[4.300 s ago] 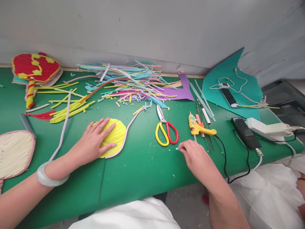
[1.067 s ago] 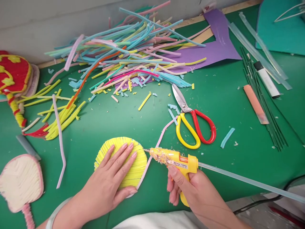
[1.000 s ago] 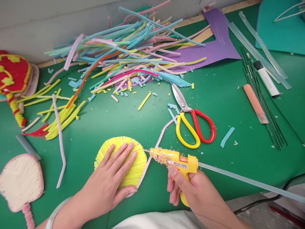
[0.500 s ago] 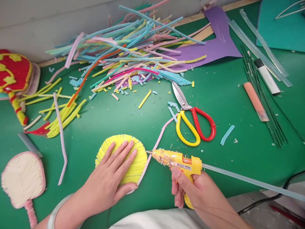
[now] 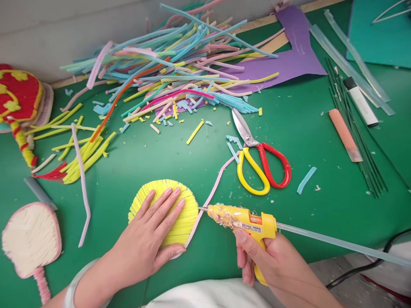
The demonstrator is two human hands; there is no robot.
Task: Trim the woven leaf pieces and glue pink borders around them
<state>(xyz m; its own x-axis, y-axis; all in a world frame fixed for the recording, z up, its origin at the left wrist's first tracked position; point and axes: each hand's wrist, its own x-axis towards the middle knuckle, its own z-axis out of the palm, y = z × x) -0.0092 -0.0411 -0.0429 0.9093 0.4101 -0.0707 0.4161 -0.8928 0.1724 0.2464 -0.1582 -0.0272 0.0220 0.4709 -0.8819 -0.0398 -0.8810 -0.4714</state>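
Observation:
My left hand lies flat, fingers spread, on a round yellow fan-shaped piece covered in yellow strips on the green table. A pale pink strip runs along that piece's right edge and off toward the scissors. My right hand is wrapped round the handle of a yellow hot glue gun. Its nozzle points left and touches the pink strip at the yellow piece's edge. A clear glue stick juts out of the gun's back to the right.
Scissors with one yellow and one red handle lie just beyond the gun. A heap of coloured foam strips fills the back. A cream fan with pink rim lies left, a red-and-yellow one far left. Green wires and a marker lie right.
My right hand picked up the glue gun since the oldest frame. Over the last second the gun slid slightly down along the yellow piece's right edge. My left hand stayed pressed on it.

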